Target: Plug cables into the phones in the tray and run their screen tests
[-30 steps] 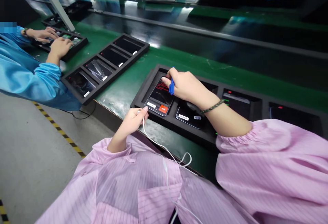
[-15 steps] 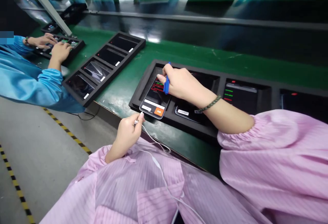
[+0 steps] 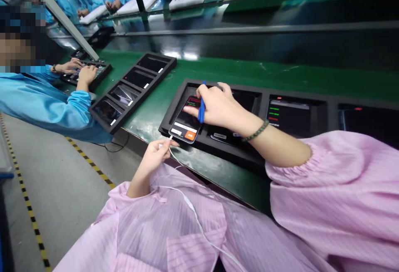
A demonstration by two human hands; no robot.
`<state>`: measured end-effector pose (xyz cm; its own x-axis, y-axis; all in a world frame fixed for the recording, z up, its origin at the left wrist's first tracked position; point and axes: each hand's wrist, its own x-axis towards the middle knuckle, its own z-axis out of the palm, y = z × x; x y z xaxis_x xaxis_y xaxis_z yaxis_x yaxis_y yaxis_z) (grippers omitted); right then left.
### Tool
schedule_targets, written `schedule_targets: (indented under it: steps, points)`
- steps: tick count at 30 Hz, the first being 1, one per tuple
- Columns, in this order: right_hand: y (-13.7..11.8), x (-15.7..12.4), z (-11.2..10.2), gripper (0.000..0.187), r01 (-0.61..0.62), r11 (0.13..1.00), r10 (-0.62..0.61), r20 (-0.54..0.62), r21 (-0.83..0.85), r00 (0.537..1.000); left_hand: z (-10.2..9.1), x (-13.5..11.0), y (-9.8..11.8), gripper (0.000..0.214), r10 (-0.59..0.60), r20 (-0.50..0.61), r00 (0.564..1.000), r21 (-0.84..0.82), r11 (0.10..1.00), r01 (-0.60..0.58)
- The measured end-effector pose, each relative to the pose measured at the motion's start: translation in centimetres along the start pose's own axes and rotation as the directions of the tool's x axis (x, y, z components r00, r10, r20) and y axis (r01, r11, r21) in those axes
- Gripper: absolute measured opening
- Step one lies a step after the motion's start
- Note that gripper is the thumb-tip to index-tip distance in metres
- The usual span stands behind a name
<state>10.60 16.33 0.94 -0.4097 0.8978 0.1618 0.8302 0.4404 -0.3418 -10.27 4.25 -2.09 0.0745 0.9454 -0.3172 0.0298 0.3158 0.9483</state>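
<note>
My left hand [image 3: 153, 155] pinches the white plug end of an earphone cable [image 3: 195, 211] close to the lower edge of a smartphone [image 3: 183, 127]; I cannot tell whether the plug is in it. The phone lies tilted, its lower end over the front rim of a black foam tray [image 3: 173, 105]. Red and green text and an orange button show on its lit screen. Over the screen, my right hand [image 3: 220, 105] grips a blue pen-like stick [image 3: 201, 109], one finger stretched across the glass. Beneath that wrist, a second phone [image 3: 220, 136] is partly hidden.
Further phones, one with coloured text [image 3: 288, 116], sit in the same tray to the right. Another black tray of phones [image 3: 146, 85] stands left on the green bench [image 3: 149, 116]. A co-worker in a blue sleeve [image 3: 46, 101] works beyond it. More people sit across the line.
The view has tilted up slightly, showing more of the people opposite. My right hand has shifted a little left, with a finger stretched over the screen. My left hand still holds the cable.
</note>
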Motion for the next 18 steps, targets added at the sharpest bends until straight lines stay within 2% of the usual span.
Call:
schedule_targets:
  steps: [2,3,4,5,6,7,8,9,10,13,15,18]
  points:
    - [0.0,-0.8,0.3,0.051,0.063,0.997,-0.061,-0.033,0.049,0.998,-1.1,-1.5,0.5,0.064,0.112,-0.097,0.989,0.127,0.987,-0.100]
    - [0.0,-1.1,0.4,0.054,0.082,0.994,-0.080,-0.033,0.074,0.996,-1.7,-2.4,0.8,0.060,0.156,-0.081,0.984,0.174,0.975,-0.140]
    - [0.1,-1.3,0.5,0.056,0.092,0.991,-0.090,-0.024,0.097,0.996,-2.3,-3.2,1.2,0.056,0.168,0.011,0.986,0.207,0.964,-0.167]
    - [0.2,-1.5,0.6,0.057,0.093,0.989,-0.092,-0.016,0.114,0.996,-2.9,-3.9,1.5,0.052,0.140,0.188,0.972,0.229,0.956,-0.182]
    - [0.3,-1.6,0.5,0.058,0.089,0.988,-0.087,-0.018,0.126,0.996,-3.2,-4.5,1.9,0.052,0.068,0.413,0.908,0.243,0.953,-0.182]
    - [0.3,-1.6,0.4,0.057,0.083,0.988,-0.079,-0.031,0.134,0.996,-3.3,-4.8,2.1,0.053,-0.016,0.606,0.796,0.261,0.949,-0.179]
    - [0.3,-1.6,0.3,0.056,0.078,0.987,-0.071,-0.050,0.141,0.996,-3.2,-5.0,2.3,0.056,-0.093,0.737,0.669,0.282,0.943,-0.180]
    - [0.3,-1.6,0.2,0.055,0.073,0.987,-0.064,-0.068,0.146,0.996,-2.8,-5.0,2.4,0.059,-0.146,0.803,0.579,0.306,0.933,-0.189]
    - [0.2,-1.6,0.1,0.055,0.072,0.986,-0.061,-0.075,0.149,0.995,-2.3,-4.8,2.4,0.057,-0.169,0.823,0.543,0.329,0.920,-0.213]
    - [-0.1,-1.6,0.2,0.057,0.085,0.986,-0.084,-0.012,0.141,0.996,-0.3,-3.9,2.0,0.036,-0.137,0.813,0.566,0.354,0.888,-0.293]
    - [-0.1,-1.7,0.3,0.056,0.098,0.986,-0.101,0.016,0.132,0.995,0.5,-3.5,1.7,0.028,-0.135,0.819,0.557,0.343,0.894,-0.289]
    - [0.2,-1.9,0.0,0.051,0.076,0.987,-0.065,-0.080,0.144,0.995,0.6,-3.5,1.8,0.032,-0.107,0.818,0.565,0.305,0.913,-0.270]
